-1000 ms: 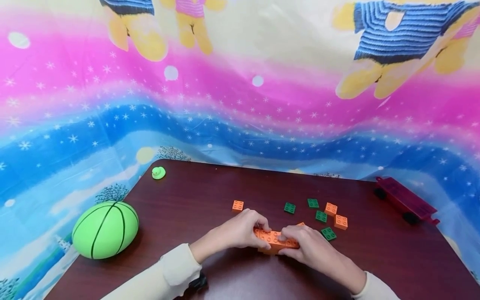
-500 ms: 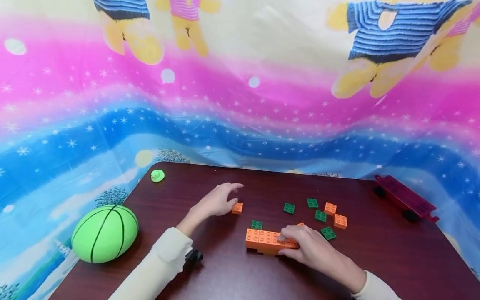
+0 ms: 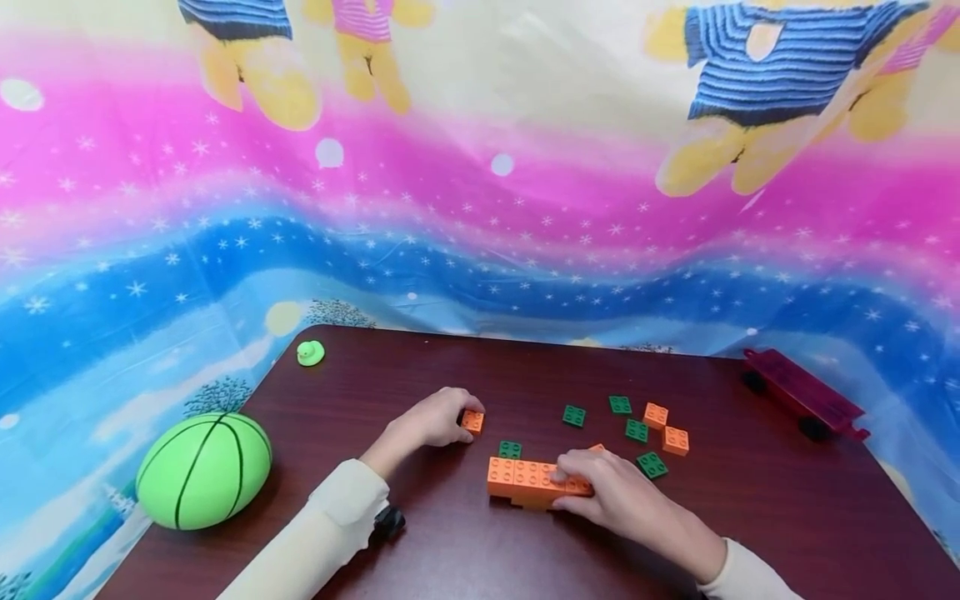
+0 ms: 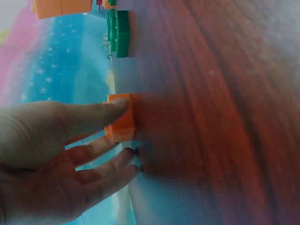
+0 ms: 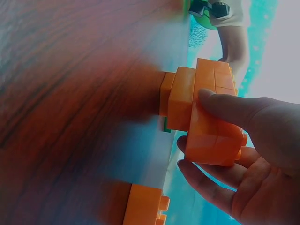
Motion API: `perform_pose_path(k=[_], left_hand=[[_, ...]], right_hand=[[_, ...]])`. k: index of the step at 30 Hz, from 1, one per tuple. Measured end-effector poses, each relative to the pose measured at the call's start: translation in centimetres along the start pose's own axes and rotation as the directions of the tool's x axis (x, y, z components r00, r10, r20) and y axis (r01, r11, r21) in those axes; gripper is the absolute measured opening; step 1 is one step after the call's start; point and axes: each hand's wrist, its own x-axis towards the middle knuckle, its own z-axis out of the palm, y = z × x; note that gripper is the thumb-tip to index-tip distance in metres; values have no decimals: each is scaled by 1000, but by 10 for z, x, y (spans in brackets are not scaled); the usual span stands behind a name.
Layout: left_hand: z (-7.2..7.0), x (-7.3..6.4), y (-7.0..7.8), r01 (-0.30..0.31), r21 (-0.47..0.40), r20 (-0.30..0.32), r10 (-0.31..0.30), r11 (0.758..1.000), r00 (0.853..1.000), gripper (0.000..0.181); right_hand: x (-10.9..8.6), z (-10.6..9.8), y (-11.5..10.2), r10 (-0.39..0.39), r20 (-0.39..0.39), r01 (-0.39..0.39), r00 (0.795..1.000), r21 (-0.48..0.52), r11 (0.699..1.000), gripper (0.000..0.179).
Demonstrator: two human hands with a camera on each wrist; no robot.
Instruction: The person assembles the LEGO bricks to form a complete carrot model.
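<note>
At the middle left of the table, my left hand (image 3: 432, 420) pinches a small orange toy brick (image 3: 472, 422) that stands by itself. The left wrist view shows the thumb against the near face of that orange brick (image 4: 123, 117), with other fingers behind it. My right hand (image 3: 621, 493) grips the right end of a stepped orange brick build (image 3: 525, 473). Seen in the right wrist view, the build (image 5: 213, 126) is wider at the top, with narrower layers beneath, and the thumb lies across its side. Behind its left end sits a green brick (image 3: 510, 450).
Loose green bricks (image 3: 573, 416) and orange bricks (image 3: 676, 440) lie behind and right of the build. A red skateboard-like toy (image 3: 806, 392) stands at the table's right. Left are a green ball (image 3: 204, 472) and a small green duck (image 3: 310, 353). A patterned cloth (image 3: 465, 225) hangs behind.
My left hand has left the orange build, moved left and away to the lone orange brick, and taken hold of it. My right hand keeps its grip on the build.
</note>
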Motion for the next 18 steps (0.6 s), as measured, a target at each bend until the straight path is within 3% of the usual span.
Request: perform_pose_path(k=[8, 13, 18], left_hand=[[-3, -4, 6, -11, 49, 5, 11, 999, 1000, 27], [-11, -8, 12, -87, -75, -40, 84, 993, 996, 23], [-17, -18, 30, -182, -217, -20, 182, 959, 983, 27]], right_hand=[[1, 0, 0, 6, 12, -6, 1000, 6, 1000, 23], [1, -1, 0, 13, 20, -13, 1000, 11, 1000, 22], [1, -2, 0, 23, 29, -24, 999, 22, 999, 21]])
